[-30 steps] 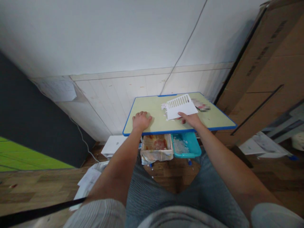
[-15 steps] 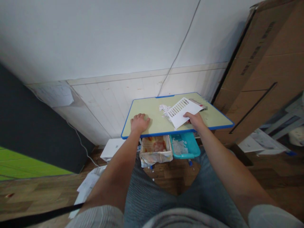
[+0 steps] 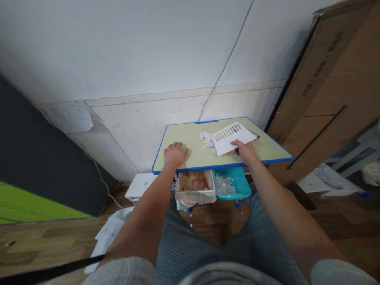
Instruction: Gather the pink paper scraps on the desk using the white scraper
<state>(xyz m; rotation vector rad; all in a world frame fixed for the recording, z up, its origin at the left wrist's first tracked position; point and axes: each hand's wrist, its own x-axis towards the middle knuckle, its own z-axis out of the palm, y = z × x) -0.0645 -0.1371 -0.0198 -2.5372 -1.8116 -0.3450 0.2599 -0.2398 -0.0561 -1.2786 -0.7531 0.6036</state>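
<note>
My right hand [image 3: 244, 151] grips the near edge of a white card [image 3: 230, 143], thumb on top. A row of narrow slots runs along the card's far side. Just left of the card lies a small heap of white paper scraps [image 3: 207, 139] on the pale yellow-green tabletop [image 3: 194, 152]. Part of a dark-edged flat thing shows beyond the card's right corner; the card covers the rest of it. My left hand [image 3: 175, 153] rests flat on the left part of the tabletop, fingers spread, holding nothing.
Below the table's blue front edge hang a cloth-lined basket [image 3: 196, 196] and a turquoise bin [image 3: 242, 186] with whitish pieces inside. A tall cardboard box [image 3: 329, 91] stands at the right. A white box [image 3: 141, 186] and papers [image 3: 109, 231] are on the left.
The white card has turned slightly and shifted a little to the right in my right hand, showing more of the scraps. My left hand stays in place.
</note>
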